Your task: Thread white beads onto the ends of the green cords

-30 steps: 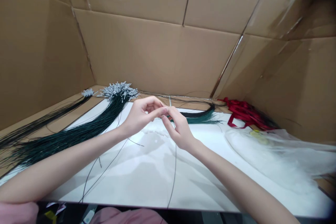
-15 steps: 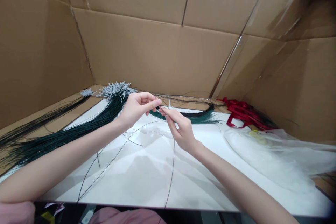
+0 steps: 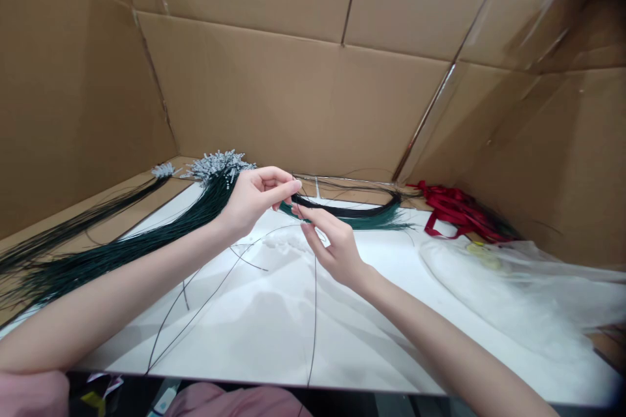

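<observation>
My left hand [image 3: 257, 201] pinches a thin dark thread between thumb and forefinger, above the middle of the white board [image 3: 254, 332]. Just right of it and slightly lower is my right hand [image 3: 335, 244], its fingers closed on the same thread or wire, as far as I can make out. One thin dark strand [image 3: 314, 319] runs down from the right hand to the board's front edge. Small white beads [image 3: 286, 242] lie in a loose heap behind the hands. Left of my left hand rests a bundle of dark green strands [image 3: 161, 242] with white beaded tips [image 3: 218, 166].
A smaller beaded bundle [image 3: 102, 212] lies at the far left. Behind my hands curves a bunch of green and black strands [image 3: 372, 216]. Red ribbon [image 3: 454, 208] and a clear plastic bag of white material [image 3: 508, 300] sit at right. Cardboard walls [image 3: 274, 91] enclose the board.
My right hand has moved slightly down and left, its thumb a little farther from the fingers. The hanging strand has shifted left at its top. My left hand stays nearly in place.
</observation>
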`<state>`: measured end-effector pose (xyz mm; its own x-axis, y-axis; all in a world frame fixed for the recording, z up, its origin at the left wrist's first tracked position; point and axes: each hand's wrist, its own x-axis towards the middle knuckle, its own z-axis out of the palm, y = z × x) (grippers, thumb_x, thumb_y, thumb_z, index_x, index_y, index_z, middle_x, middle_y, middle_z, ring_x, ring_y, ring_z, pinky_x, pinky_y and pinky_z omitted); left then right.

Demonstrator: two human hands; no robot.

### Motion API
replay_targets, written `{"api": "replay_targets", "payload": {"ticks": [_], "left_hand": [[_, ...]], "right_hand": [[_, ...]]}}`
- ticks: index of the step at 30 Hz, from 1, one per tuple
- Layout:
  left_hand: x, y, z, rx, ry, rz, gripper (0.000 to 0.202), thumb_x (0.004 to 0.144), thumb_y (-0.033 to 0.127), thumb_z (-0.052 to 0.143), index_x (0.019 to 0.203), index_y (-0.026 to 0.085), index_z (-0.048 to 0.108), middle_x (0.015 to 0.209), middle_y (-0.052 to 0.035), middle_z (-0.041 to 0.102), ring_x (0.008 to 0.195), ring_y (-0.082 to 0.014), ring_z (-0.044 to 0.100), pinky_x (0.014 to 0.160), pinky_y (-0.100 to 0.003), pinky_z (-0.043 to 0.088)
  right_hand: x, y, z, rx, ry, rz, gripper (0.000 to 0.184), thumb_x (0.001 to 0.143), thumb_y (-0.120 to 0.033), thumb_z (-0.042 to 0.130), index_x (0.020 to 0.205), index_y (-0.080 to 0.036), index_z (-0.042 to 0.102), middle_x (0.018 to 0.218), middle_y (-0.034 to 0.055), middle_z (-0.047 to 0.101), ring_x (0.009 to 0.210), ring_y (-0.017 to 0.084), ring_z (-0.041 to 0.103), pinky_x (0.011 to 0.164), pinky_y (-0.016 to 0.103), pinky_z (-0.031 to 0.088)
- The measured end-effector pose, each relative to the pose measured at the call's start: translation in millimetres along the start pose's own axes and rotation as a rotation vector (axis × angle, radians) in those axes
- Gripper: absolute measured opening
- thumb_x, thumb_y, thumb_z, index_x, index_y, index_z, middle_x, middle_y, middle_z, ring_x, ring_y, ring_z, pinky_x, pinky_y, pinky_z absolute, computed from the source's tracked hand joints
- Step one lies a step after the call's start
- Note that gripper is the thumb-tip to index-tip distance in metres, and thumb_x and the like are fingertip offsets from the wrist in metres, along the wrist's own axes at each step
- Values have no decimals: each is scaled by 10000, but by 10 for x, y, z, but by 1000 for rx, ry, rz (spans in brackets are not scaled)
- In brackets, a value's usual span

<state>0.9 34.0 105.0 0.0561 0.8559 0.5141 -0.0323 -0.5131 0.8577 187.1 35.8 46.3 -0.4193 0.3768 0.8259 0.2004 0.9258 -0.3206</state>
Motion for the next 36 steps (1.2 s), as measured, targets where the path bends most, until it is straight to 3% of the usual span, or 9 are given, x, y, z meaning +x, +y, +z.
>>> {"api": "replay_targets", "payload": {"ticks": [14,18,21,23,29,33,36], "left_hand": [[-8,-21,15,20,-10,-25,187,745,317,802,789,152,726,679,-12,653,528,-72,518,470,-195,396],[-14,-21,12,9,-21,-4,170,756,300,794,770,152,712,701,-12,653,553,-70,520,477,-187,393],[-35,-31,26,10,-33,-3,161,760,295,792,758,155,712,671,-8,648,566,-76,530,465,-180,370],[-63,-49,53,-2,-52,-15,153,758,285,795,752,155,713,659,-5,649,558,-74,531,461,-178,367],[-154,-144,147,-56,-124,-77,185,748,301,806,775,144,713,577,16,610,518,-78,517,481,-192,409],[-163,-140,133,-48,-158,-58,199,759,310,798,787,142,695,686,-21,663,624,-120,598,566,-229,480],[-162,-102,101,71,-154,-21,197,761,304,799,790,142,691,618,13,575,557,-87,507,497,-201,391]], "right_hand": [[-18,-42,36,13,-56,28,317,1003,-178,441,1282,-204,590,1173,120,704,1069,218,679,917,393,562],[-8,-93,19,39,11,26,251,974,-163,487,1189,-217,603,1252,129,645,1191,234,607,996,418,516],[29,-149,-11,193,161,169,155,958,-214,540,1111,-228,559,1272,121,584,1193,229,586,943,393,535],[60,-174,-20,337,183,321,145,972,-291,540,1102,-227,532,1177,100,606,1093,204,623,882,363,552],[108,-211,0,755,-28,649,370,950,-523,529,881,-163,578,755,25,618,679,142,641,667,294,558],[98,-239,-38,813,-15,740,374,923,-521,578,815,-163,573,613,-40,493,470,71,455,433,198,333],[71,-246,-74,714,-24,729,379,927,-510,573,803,-154,606,574,-59,406,455,61,314,438,220,223]]}}
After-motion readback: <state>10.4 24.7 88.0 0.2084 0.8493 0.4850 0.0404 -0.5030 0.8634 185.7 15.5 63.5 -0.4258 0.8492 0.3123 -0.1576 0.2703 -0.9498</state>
